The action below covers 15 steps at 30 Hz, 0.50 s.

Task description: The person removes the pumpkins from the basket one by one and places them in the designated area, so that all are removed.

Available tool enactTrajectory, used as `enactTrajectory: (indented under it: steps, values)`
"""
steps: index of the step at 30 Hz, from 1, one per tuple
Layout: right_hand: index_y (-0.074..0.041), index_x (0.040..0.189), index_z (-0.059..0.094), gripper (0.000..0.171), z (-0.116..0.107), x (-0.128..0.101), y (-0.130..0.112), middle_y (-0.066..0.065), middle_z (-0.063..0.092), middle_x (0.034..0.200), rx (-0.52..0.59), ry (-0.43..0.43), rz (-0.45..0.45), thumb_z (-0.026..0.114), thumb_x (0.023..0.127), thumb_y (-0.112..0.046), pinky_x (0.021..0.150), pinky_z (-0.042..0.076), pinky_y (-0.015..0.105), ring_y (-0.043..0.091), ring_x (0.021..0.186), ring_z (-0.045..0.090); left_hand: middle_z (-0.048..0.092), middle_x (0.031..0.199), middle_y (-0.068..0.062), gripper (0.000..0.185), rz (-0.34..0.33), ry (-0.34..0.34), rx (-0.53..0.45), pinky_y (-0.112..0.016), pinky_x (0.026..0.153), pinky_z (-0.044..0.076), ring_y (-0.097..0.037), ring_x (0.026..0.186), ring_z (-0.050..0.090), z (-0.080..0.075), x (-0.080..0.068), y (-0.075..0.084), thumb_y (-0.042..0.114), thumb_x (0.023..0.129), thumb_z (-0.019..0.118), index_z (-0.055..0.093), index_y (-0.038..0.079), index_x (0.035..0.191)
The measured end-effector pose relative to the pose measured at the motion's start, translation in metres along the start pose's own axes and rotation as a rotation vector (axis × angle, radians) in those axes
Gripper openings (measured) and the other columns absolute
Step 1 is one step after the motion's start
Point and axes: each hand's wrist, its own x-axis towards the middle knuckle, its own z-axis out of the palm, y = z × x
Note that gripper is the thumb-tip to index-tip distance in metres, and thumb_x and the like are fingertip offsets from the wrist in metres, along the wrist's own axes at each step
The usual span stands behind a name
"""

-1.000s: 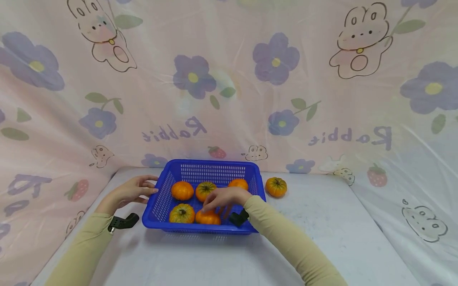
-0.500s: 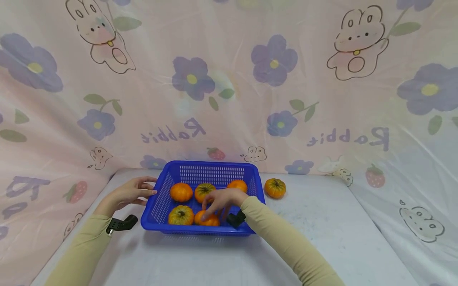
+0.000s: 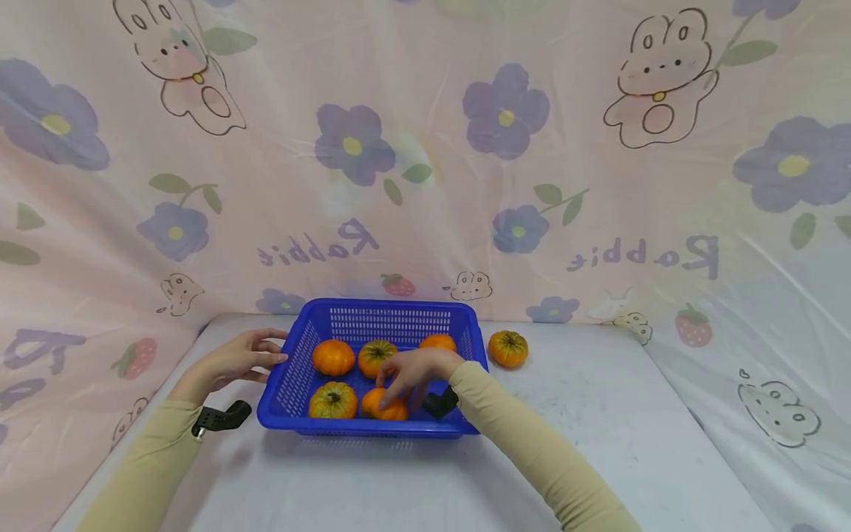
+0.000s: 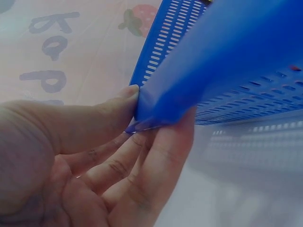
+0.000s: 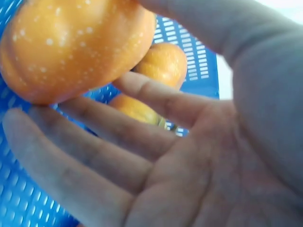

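Observation:
A blue plastic basket [image 3: 359,424] with slotted walls stands on the table, holding several small orange pumpkins. At its left end, my left hand [image 3: 239,357] grips the rim, thumb on the edge and fingers beneath the lip [image 4: 165,106]. My right hand [image 3: 419,369] reaches inside and holds the front middle pumpkin [image 3: 394,412] between thumb and fingers. In the right wrist view this pumpkin [image 5: 71,47] is smooth, orange and pale-speckled, with fingertips at its underside. Beside it lies a yellow-green streaked pumpkin [image 3: 333,401]. Behind are an orange one [image 3: 333,357], a striped one [image 3: 376,356] and another orange one [image 3: 438,342].
One more striped pumpkin [image 3: 508,349] lies on the white tabletop [image 3: 585,414], just right of the basket. A pale curtain [image 3: 425,222] printed with rabbits and flowers hangs behind and along both sides. Each wrist carries a black camera mount [image 3: 222,417].
My right thumb and fingers have closed on the front middle pumpkin, which has tilted and shifted slightly right from its neighbour. The left hand keeps its hold on the rim.

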Motion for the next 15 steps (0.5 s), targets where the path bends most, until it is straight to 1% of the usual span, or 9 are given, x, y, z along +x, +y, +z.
enactTrajectory:
  steps: [2,8,11,15]
  values:
    - [-0.009,0.115,0.059,0.036,-0.002,-0.002,0.002,0.011,0.056,0.108,-0.002,-0.017,-0.009,0.075,0.084,-0.015,0.079,0.054,0.05,0.024,0.086,0.061,0.058,0.108,-0.02,0.064,-0.002,0.003,0.002,-0.042,0.076,0.056,-0.029,0.089,0.064,0.0,0.0,0.0,0.017,0.095,0.061,0.025,-0.008,0.143]
    - [-0.01,0.128,0.057,0.044,-0.009,-0.005,0.011,0.01,0.057,0.112,0.049,-0.075,-0.006,0.071,0.086,-0.011,0.079,0.054,0.05,0.025,0.092,0.061,0.058,0.108,-0.019,0.065,-0.01,0.005,0.005,-0.042,0.076,0.056,-0.028,0.088,0.064,0.0,0.001,-0.004,0.019,0.095,0.061,0.026,-0.006,0.143]
    - [-0.011,0.131,0.056,0.046,-0.013,-0.006,0.014,0.009,0.056,0.115,0.062,-0.086,-0.005,0.069,0.087,-0.009,0.079,0.054,0.05,0.026,0.095,0.06,0.057,0.109,-0.019,0.067,-0.001,-0.001,-0.001,-0.042,0.076,0.057,-0.028,0.088,0.064,-0.001,0.002,-0.004,0.019,0.095,0.061,0.024,-0.007,0.144]
    - [-0.012,0.131,0.057,0.044,-0.016,-0.007,0.016,0.006,0.054,0.119,0.072,-0.074,-0.004,0.065,0.088,-0.008,0.078,0.055,0.049,0.028,0.097,0.059,0.058,0.109,-0.019,0.067,-0.004,-0.005,-0.006,-0.042,0.076,0.056,-0.028,0.089,0.064,-0.001,0.002,-0.003,0.019,0.095,0.062,0.024,-0.007,0.144]
